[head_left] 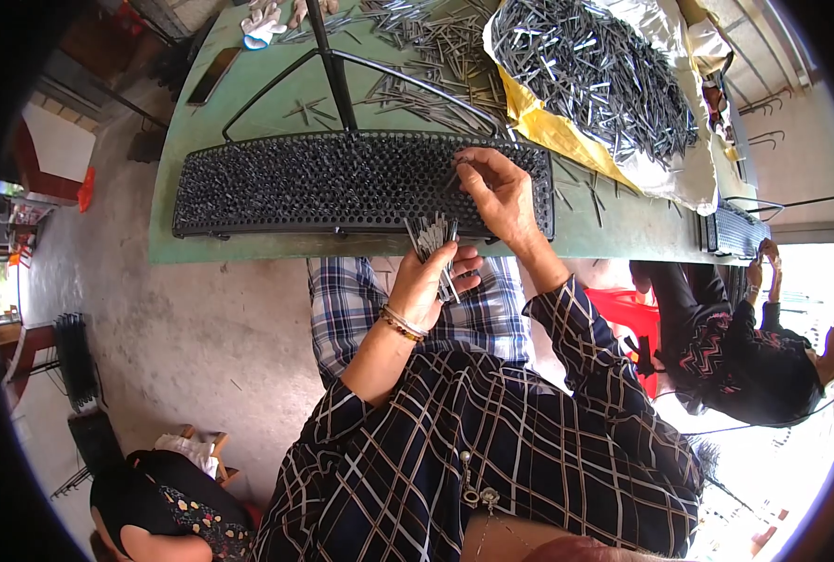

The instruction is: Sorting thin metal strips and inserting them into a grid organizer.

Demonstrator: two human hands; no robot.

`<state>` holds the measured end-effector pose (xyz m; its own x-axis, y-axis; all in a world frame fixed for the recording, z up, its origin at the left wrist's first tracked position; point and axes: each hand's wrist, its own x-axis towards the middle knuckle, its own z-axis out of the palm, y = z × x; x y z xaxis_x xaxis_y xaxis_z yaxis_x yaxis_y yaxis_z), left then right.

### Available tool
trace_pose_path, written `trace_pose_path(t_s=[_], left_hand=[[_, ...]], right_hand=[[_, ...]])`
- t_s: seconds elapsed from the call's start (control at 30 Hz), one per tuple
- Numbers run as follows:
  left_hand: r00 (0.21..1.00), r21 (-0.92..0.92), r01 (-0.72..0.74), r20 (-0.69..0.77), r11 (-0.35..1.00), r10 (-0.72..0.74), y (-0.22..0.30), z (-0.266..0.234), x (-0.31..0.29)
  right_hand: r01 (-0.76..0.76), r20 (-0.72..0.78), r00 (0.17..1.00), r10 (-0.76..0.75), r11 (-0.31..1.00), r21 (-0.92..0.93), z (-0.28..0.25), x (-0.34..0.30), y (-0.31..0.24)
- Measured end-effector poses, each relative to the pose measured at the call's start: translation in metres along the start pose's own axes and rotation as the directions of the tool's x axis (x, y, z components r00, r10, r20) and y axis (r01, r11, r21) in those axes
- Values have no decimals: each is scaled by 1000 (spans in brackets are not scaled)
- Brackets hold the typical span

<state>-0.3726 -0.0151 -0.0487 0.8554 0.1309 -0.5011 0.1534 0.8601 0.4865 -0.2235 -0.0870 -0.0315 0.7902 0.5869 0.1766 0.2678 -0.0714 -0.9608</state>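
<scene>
Right over the front edge of the green surface (237,251), the left hand (420,286) clasps a fanned bundle of thin metal strips (431,236) under its thumb, its other fingers (466,266) loosely spread. Beyond it, the right hand (503,195) reaches onto the right half of a black perforated rack (539,178), thumb and forefinger drawn close at the tips; whether they pinch a strip I cannot tell.

The rack lies lengthwise along the near edge, leaving a narrow green band before it. Its left part is crowded with strips, while holes show plainly toward the right. Behind it rises a black metal frame (338,92), with green room at its left past a few loose strips and a dark flat object (214,77). To the right, a yellow-and-white sack (530,114) heaped with strips crowds the rack's back corner. Farther right, a co-worker (735,361) sits at another rack (740,231).
</scene>
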Motion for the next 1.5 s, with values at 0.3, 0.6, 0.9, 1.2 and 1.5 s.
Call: trace_pose_path(t_s=[0.3,0.6,0.9,1.2,1.5], left_hand=[[1000,14,-7,-2,1000,7,1,0,-1],[1000,22,-11,6,1000,11,1,0,-1],[1000,20,-14,4,1000,14,1,-1,0],[1000,28,-16,4,999,16,1,-1,-1],[1000,44,-9,7,999,9,1,-3,0]], right_hand=[[234,287,945,-157,938,-257,-19,15,-25],[96,408,911,-55,992,-81,-27,21,-15],[88,342,939,-30,984,-157,-25,16,-10],[117,271,961,-56,969,-217,-19,9,-11],[339,182,940,-289,856,-390,-8,2,-14]])
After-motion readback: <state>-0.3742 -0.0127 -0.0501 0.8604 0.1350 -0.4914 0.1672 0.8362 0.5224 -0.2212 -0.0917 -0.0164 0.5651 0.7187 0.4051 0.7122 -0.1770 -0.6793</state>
